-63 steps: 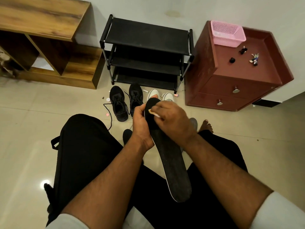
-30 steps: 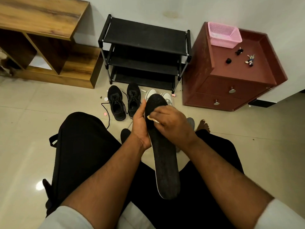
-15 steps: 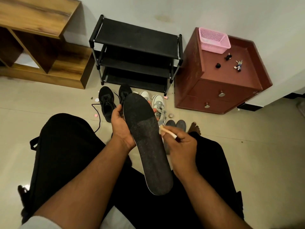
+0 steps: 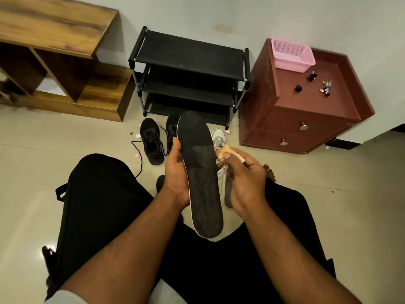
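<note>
Gripping a black insole along its left edge, left hand holds it over the lap, toe end far. Right hand pinches a small pale brush just right of the insole. Black shoe sits on the floor beyond.

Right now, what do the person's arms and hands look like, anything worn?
The left hand and right hand are bare: no gloves, rings or watch visible. Forearms are uncovered. A whitish sleeve edges the left upper arm; no right sleeve shows.
</note>
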A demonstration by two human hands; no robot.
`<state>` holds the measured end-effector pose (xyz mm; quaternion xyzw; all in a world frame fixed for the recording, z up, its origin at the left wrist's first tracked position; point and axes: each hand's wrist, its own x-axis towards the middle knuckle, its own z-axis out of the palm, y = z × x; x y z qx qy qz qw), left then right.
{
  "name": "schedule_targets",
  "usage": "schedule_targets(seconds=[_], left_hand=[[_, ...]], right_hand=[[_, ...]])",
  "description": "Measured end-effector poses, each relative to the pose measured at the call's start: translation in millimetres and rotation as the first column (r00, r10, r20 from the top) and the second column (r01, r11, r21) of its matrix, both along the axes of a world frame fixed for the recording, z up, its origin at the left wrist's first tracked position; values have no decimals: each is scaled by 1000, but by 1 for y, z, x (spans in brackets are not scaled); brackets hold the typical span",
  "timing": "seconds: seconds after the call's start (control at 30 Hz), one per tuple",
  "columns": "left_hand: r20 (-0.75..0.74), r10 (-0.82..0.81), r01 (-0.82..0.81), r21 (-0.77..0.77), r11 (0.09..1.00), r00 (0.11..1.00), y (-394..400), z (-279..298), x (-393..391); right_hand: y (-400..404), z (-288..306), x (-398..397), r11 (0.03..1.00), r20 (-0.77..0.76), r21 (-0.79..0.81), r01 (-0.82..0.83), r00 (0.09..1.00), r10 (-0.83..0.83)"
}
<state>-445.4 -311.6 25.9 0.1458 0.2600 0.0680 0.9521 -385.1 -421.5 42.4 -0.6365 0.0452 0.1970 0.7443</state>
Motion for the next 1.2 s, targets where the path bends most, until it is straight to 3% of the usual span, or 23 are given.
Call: schedule_targets(seconds=[0.07,0.13,0.2,0.23,0.27,0.33,0.4,0.6,0.93,1.07,1.2], left_hand=[[5,-6,6,0,1000,1000,1,-1,0],[-8,-42,42,15,999,999,-2,0,0],[6,-42,42,28,999,999,-5,1,1],[12,-39,39,32,999,999,-7,3,0],[12,-45,45,42,998,999,-7,4,0],[11,-74,73,50,996,997,-8,3,0],[2,-81,81,55,995,997,-7,0,1],[-7,-68,68,44,997,998,-4,-6,3],[-10,-66,66,107,992,998,-9,1,-3],[18,-33,32,68,997,999,1,1,-6],[9,11,-11,6,1000,1000,5,0,-4]], right_hand=[[-4,-1,19,996,99,-83,-42,994,50],[-5,6,34,955,371,-248,-162,895,248],[-1,17,46,854,635,-488,-183,597,491],[3,20,51,786,678,-601,-146,427,598],[6,21,55,707,659,-700,-100,289,694],[7,20,56,569,558,-822,-18,171,812],[0,15,50,521,513,-853,-14,154,844],[-33,2,7,540,520,-838,-79,185,834],[7,17,55,497,489,-867,-18,151,859],[-6,11,25,520,512,-852,-69,99,853],[-33,4,-15,531,521,-836,-138,106,847]])
